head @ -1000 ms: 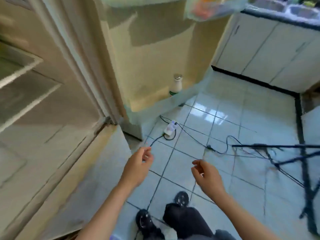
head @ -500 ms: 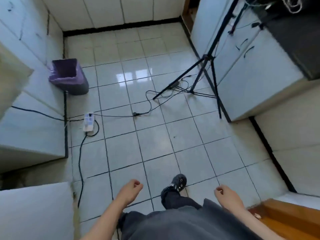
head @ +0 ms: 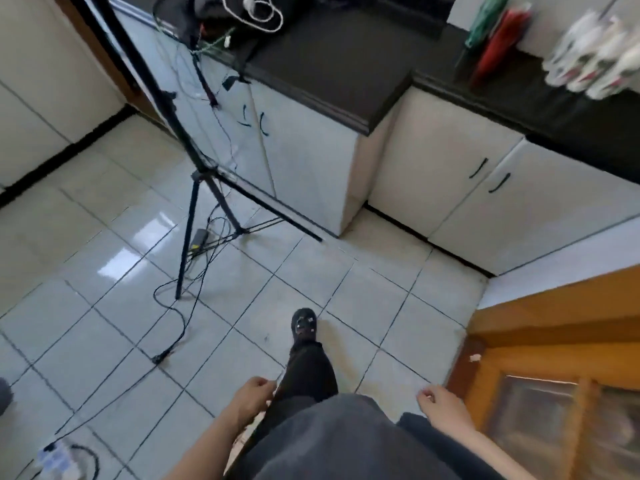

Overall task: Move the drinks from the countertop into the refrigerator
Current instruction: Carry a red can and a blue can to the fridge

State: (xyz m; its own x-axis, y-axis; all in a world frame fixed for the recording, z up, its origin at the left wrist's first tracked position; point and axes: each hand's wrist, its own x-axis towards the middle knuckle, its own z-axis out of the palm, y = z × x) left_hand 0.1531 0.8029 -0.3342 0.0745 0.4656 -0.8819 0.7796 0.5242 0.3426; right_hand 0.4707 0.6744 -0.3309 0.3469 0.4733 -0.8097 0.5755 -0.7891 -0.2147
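Drinks stand blurred on the dark countertop (head: 346, 74) at the upper right: a green bottle (head: 485, 20), a red bottle (head: 498, 46) and several white bottles (head: 595, 53) with red labels. My left hand (head: 251, 398) hangs low beside my leg, fingers loosely curled, holding nothing. My right hand (head: 440, 407) hangs at my other side, also loosely curled and holding nothing. Both hands are far below and in front of the counter. The refrigerator is out of view.
A black tripod (head: 194, 161) stands on the tiled floor at left, with cables (head: 176, 317) trailing across the tiles and a power strip (head: 55, 459) at lower left. White cabinets (head: 433, 188) run under the counter. A wooden door frame (head: 554, 341) sits at lower right.
The view has swung right, away from the open refrigerator and the purple bin, to the counter with the drinks. Both hands stay low and hold nothing.
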